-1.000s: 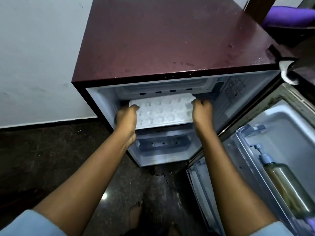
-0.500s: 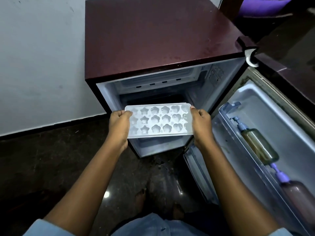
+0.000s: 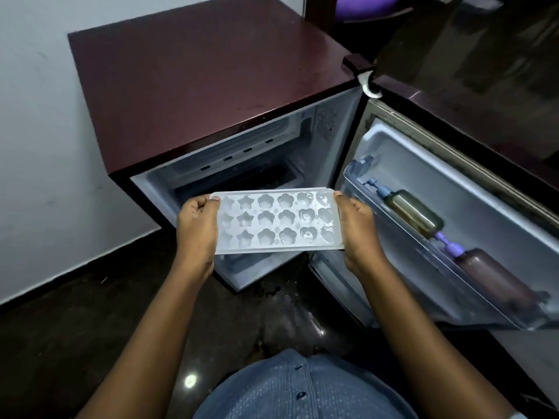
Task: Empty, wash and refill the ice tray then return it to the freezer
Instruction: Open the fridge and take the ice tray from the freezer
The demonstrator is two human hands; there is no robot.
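Note:
A white plastic ice tray (image 3: 276,222) with star, flower and heart shaped cells is held level in front of the open freezer compartment (image 3: 239,173). My left hand (image 3: 198,234) grips its left end, thumb on top. My right hand (image 3: 358,228) grips its right end. The cells hold clear ice or water; I cannot tell which. The tray is fully outside the maroon fridge (image 3: 199,77).
The fridge door (image 3: 453,182) stands open to the right, its shelf holding two pump bottles (image 3: 414,216) lying down. A white wall is on the left. The dark floor (image 3: 75,328) lies below, and my blue shirt fills the bottom edge.
The tray came out of the freezer slot and moved toward me, held by both hands. The view shifted left so more of the open door shows.

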